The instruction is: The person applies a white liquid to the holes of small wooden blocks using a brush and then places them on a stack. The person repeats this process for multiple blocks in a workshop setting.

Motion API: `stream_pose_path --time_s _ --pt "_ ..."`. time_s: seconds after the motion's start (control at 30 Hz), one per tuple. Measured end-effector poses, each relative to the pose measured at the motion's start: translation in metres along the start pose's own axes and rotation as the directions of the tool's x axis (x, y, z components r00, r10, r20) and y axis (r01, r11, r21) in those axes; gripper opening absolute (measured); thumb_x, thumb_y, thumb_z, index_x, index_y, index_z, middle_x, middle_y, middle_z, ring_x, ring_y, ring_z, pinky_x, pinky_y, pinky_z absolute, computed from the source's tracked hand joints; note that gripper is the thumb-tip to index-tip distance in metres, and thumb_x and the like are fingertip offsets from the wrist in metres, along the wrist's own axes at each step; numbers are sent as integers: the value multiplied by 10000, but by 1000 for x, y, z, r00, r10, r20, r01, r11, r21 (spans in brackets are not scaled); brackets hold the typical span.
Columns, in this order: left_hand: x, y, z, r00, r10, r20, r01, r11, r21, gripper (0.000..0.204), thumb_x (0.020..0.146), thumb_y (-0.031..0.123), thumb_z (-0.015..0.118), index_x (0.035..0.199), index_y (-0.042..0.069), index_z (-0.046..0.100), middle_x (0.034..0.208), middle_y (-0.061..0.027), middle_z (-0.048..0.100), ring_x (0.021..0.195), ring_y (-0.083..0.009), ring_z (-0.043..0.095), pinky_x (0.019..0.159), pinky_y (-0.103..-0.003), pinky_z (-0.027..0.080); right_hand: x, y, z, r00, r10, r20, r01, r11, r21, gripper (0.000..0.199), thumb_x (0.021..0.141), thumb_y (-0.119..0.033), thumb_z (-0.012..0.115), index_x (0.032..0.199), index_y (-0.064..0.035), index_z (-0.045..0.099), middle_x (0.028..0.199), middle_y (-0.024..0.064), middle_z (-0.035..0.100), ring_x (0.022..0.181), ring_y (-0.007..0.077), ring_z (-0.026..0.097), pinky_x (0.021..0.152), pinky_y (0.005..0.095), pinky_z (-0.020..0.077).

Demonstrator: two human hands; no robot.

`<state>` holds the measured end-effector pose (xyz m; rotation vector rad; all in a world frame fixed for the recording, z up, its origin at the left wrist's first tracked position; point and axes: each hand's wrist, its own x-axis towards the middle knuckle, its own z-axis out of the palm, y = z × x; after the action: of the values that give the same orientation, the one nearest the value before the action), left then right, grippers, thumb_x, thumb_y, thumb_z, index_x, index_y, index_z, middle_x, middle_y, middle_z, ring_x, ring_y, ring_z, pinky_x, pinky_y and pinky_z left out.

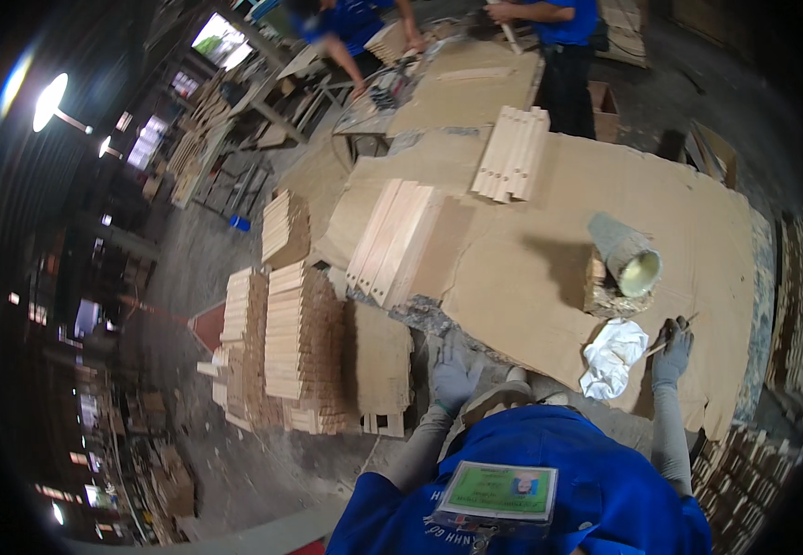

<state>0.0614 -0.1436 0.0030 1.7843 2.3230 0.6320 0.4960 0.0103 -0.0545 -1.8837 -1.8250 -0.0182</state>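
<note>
My left hand [454,377], in a grey glove, is held off the near left edge of the table with its fingers stretched out and nothing in it. At the right, my gloved right hand [670,359] is closed round a thin wooden stick [656,349] over the cardboard-covered tabletop [531,277]. Just left of it lies a crumpled white cloth [611,359]. Beyond the cloth, a grey tube-shaped pot [612,242] with a pale yellowish substance inside leans on a rough wooden block [598,289], its mouth tipped toward me.
Pale wooden strips [392,240] lie side by side on the table's left part. Strips with holes [512,155] lie at the far edge. Tall stacks of wood [298,342] stand on the floor at left. Two people in blue work at a farther table [462,83].
</note>
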Motion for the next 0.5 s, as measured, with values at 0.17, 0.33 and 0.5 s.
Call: stream_pose_path --time_s 0.17,0.33,0.5 --pt "38 -9 -50 807 -551 -210 422 788 -447 808 841 371 619 1396 -71 232 1407 -294 306 1301 -387 330 1056 -380 298 0 14 9 999 -40 -2 40 995 -89 264 908 -208 505 1132 -83 567 1275 135 531 1194 294 481 1070 437 288" --pt "78 -72 -63 727 -684 -66 342 443 -829 695 885 438 513 1374 -16 319 1321 -185 454 1179 -286 473 967 -376 394 1 12 4 999 -9 51 15 993 -116 272 901 -195 501 1143 -81 550 1267 138 536 1198 294 477 1077 427 289" --pt "117 -71 -70 812 -583 -34 -122 -113 -986 440 861 170 541 1239 -24 429 1186 -156 523 1024 -284 560 913 -390 442 -10 24 15 1000 -3 -9 1 986 -165 258 886 -159 486 1122 -79 554 1239 161 547 1185 324 481 1072 432 300"
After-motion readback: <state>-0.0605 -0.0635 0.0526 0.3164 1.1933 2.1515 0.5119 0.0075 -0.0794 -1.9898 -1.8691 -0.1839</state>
